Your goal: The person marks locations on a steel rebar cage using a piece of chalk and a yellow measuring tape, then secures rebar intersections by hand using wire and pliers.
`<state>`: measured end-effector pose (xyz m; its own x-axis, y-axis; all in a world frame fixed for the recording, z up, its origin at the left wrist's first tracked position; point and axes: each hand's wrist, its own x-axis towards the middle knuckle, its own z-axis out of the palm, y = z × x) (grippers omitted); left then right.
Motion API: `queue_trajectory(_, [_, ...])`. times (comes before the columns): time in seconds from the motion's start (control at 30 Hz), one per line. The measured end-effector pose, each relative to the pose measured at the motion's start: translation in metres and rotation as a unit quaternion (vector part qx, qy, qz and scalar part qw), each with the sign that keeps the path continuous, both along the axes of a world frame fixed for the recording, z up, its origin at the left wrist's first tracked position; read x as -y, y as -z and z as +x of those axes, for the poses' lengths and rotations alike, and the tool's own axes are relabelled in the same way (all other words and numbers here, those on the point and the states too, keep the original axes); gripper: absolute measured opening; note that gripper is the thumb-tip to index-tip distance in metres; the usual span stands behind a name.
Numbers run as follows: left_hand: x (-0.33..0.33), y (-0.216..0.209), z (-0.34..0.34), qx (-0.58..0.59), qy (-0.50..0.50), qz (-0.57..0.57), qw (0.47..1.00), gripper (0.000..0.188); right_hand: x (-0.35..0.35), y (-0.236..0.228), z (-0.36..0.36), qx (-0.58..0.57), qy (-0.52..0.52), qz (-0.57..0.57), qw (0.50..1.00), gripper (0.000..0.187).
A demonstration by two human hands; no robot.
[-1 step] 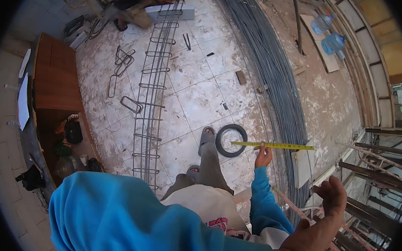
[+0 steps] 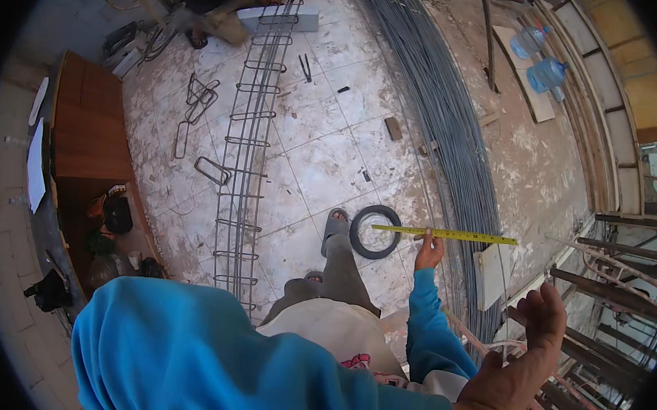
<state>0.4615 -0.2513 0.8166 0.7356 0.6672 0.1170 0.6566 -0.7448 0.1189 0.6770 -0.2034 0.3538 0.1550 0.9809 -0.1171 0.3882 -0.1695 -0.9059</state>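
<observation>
A: Risk first, quick.

B: From my feed, the yellow tape measure (image 2: 448,235) is pulled out long and flat, floating over the black ring (image 2: 375,232) and the edge of the long bundle of steel rods (image 2: 455,138). Only the co-worker's hand (image 2: 429,254), in a blue sleeve, pinches it from below, near its middle. I judge it could buckle or twist there, or slip out of the pinch and snap back, since neither end looks supported.

A: Anything else?

B: The right hand (image 2: 543,315) hangs close above rusty bars (image 2: 612,286) and a thin bent rod. A careless reach toward the tape could scrape it on those. The co-worker's sandalled foot (image 2: 336,224) sits just beside the ring, so a trip is possible too.

A: Grip state?

B: Right hand is spread wide, fingers loosely curled, palm turned inward, holding nothing and touching nothing. It is apart from the tape's far end, lower and to the right of it. Left hand I don't see at all; a big blue hood fills the lower left.

A: Other stuff?

B: A rod cage (image 2: 249,146) lies on the tiled floor, well apart to the left.
</observation>
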Motion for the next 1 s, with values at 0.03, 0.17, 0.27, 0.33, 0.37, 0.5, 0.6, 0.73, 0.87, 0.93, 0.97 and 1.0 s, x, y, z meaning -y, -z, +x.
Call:
queue_trajectory(0.03, [-0.024, 0.003, -0.011, 0.009, -0.001, 0.004, 1.0, 0.026, -0.036, 0.0, -0.024, -0.004, 0.019, 0.036, 0.999, 0.026])
queue_trajectory(0.17, [-0.109, 0.015, -0.059, 0.052, -0.029, 0.011, 0.998, 0.027, -0.145, -0.006, -0.112, -0.129, -0.013, -0.032, 0.991, 0.026])
queue_trajectory(0.27, [-0.168, 0.042, -0.111, 0.124, -0.075, 0.012, 0.989, 0.028, -0.218, -0.012, -0.203, -0.212, -0.037, -0.093, 0.972, 0.028])
queue_trajectory(0.33, [-0.211, 0.108, -0.184, 0.433, -0.167, -0.017, 0.886, 0.039, -0.258, -0.021, -0.264, -0.261, -0.085, -0.16, 0.948, 0.03])
queue_trajectory(0.37, [-0.225, 0.165, -0.227, 0.482, -0.27, 0.012, 0.834, 0.05, -0.275, -0.025, -0.298, -0.226, -0.14, -0.104, 0.958, 0.03])
queue_trajectory(0.5, [-0.224, 0.343, -0.37, 0.293, -0.672, -0.168, 0.658, 0.059, -0.322, -0.034, -0.416, -0.28, -0.251, -0.3, 0.877, 0.031])
queue_trajectory(0.6, [-0.205, 0.439, -0.412, 0.334, -0.636, -0.261, 0.646, 0.037, -0.347, -0.021, -0.493, -0.292, -0.308, -0.386, 0.819, 0.029])
queue_trajectory(0.73, [-0.194, 0.489, -0.43, 0.537, -0.642, -0.34, 0.429, 0.031, -0.386, 0.012, -0.569, -0.175, -0.343, -0.452, 0.805, 0.027])
queue_trajectory(0.87, [-0.215, 0.506, -0.442, 0.47, -0.727, -0.328, 0.379, 0.032, -0.448, 0.045, -0.612, -0.113, -0.418, -0.512, 0.742, 0.028])
queue_trajectory(0.93, [-0.23, 0.513, -0.447, 0.47, -0.734, -0.31, 0.38, 0.032, -0.494, 0.066, -0.634, -0.101, -0.43, -0.532, 0.722, 0.028])
queue_trajectory(0.97, [-0.241, 0.518, -0.45, 0.424, -0.769, -0.307, 0.368, 0.031, -0.523, 0.079, -0.647, -0.088, -0.426, -0.537, 0.723, 0.029])
queue_trajectory(1.0, [-0.249, 0.524, -0.453, 0.425, -0.777, -0.3, 0.355, 0.032, -0.552, 0.094, -0.66, -0.107, -0.433, -0.553, 0.704, 0.029])
